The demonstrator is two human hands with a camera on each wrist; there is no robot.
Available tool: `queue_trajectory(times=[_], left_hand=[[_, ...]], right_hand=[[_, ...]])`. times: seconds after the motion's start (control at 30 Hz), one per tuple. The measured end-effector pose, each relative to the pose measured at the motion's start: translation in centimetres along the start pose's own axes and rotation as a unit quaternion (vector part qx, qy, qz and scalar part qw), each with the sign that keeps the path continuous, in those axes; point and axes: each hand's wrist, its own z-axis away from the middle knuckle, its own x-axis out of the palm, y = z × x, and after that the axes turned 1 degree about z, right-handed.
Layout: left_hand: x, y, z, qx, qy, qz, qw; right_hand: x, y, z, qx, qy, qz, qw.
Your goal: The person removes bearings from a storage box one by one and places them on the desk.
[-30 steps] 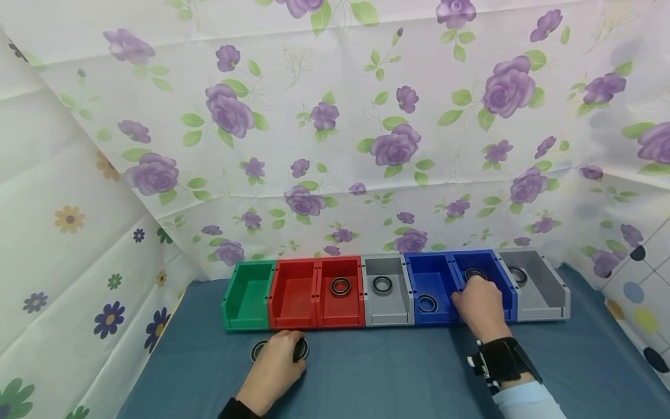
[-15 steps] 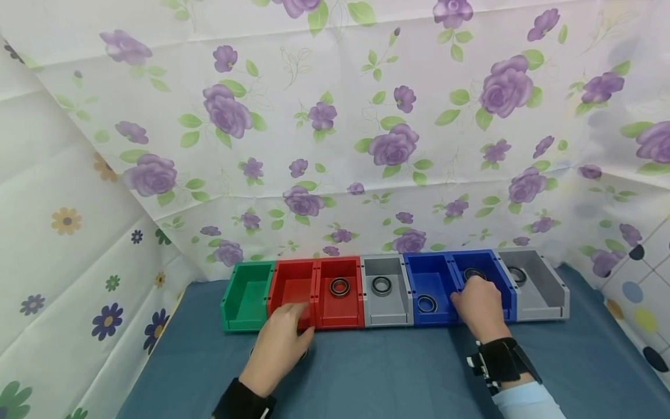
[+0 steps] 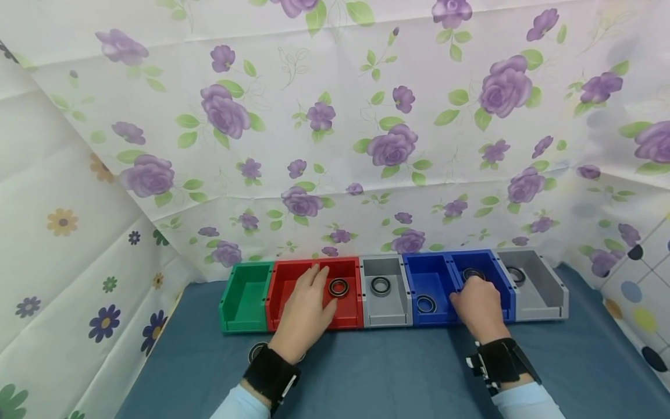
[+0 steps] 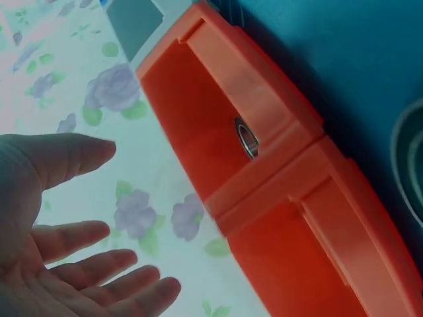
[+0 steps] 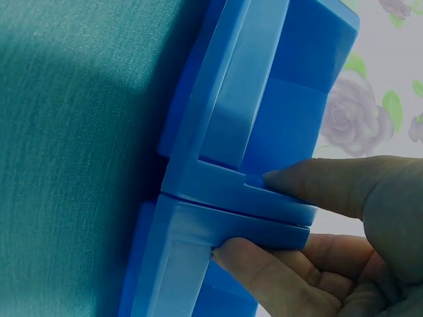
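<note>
My left hand (image 3: pixel 305 311) hovers over the two joined red bins, the left red bin (image 3: pixel 274 291) and the right red bin (image 3: pixel 349 317). Its fingers are spread and hold nothing, also in the left wrist view. A ball bearing (image 3: pixel 338 287) lies in the right red bin, just right of the fingertips. My right hand (image 3: pixel 478 308) pinches the meeting walls of the left blue bin (image 3: pixel 426 270) and the right blue bin (image 5: pixel 175 231), thumb on one side, fingers on the other. Each blue bin contains a bearing, at left a bearing (image 3: pixel 426 304), at right a bearing (image 3: pixel 473 273).
A green bin (image 3: pixel 246 294) ends the row at left. A grey bin (image 3: pixel 387 314) with a bearing (image 3: pixel 380 286) stands mid-row, another grey bin (image 3: pixel 546 311) with a bearing (image 3: pixel 516 276) at right. On the blue cloth lies a bearing (image 3: pixel 257 352); another is mostly hidden by my left wrist.
My left hand has let go of a bearing on the cloth and moved forward and right over the red bins, its fingers spreading. My right hand has stayed at the blue bins.
</note>
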Motion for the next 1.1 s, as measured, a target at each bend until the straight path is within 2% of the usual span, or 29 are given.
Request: queue_trajectory(times=[0.17,0.53,0.67,0.9,1.1], left_hand=[[1.7,0.4,-1.5,0.0,-0.011,-0.009,0.9999],[4.5,0.7,-3.1,-0.04,-0.089,0.006,0.9952],[5.3,0.5,-3.4,-0.046,-0.097,0.013,0.9941],[6.2,-0.1,-4.1,-0.045,-0.109,0.006,0.993],[6.9,0.1,-4.7,-0.027,-0.12,-0.015,0.9922]], right_hand=[[0.1,0.0,0.0,0.002,-0.004,0.0,1.0],[0.3,0.1,0.2,0.006,-0.013,-0.007,1.0],[0.3,0.1,0.2,0.009,-0.01,-0.006,1.0],[0.5,0.2,0.0,-0.026,0.008,0.006,1.0],[0.2,0.2,-0.1,-0.021,0.009,0.005,1.0]])
